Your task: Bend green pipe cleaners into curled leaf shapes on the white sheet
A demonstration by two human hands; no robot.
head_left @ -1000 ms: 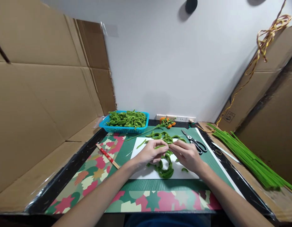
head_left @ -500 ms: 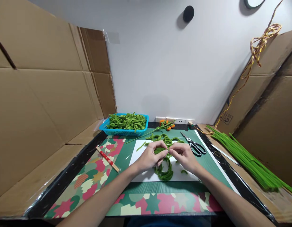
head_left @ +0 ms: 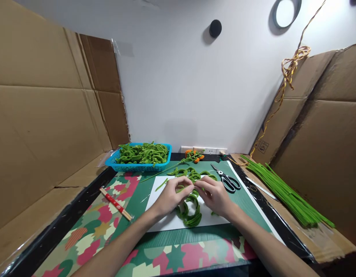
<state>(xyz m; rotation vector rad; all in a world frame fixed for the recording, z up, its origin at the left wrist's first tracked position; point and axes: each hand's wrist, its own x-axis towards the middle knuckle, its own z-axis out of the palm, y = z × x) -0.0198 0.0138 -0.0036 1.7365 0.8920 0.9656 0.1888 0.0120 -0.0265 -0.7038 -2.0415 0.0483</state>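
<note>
My left hand (head_left: 174,194) and my right hand (head_left: 214,194) meet above a white sheet of paper (head_left: 155,225), fingertips pinched close together. Between them is a piece of green fuzzy stem, mostly covered by the fingers. Right below the hands lies a curled bunch of green fuzzy stems (head_left: 193,220), bent into a ring. More looped green pieces (head_left: 192,172) rest just behind the hands at the sheet's far edge. A pair of black-handled scissors (head_left: 228,180) lies open-bladed or nearly so, right of my right hand.
A blue basket (head_left: 137,167) full of curled green pieces stands at the back left. Orange flowers on a green stem (head_left: 194,156) lie near the power strip (head_left: 207,151). Wrapped chopsticks (head_left: 116,204) are at left, straight green stems (head_left: 287,192) at right. Cardboard walls (head_left: 45,115) flank the table.
The whole view has shifted, so everything sits further left and slightly lower. My hands stay pinched together over the paper, the right one turned a little more over its fingertips.
</note>
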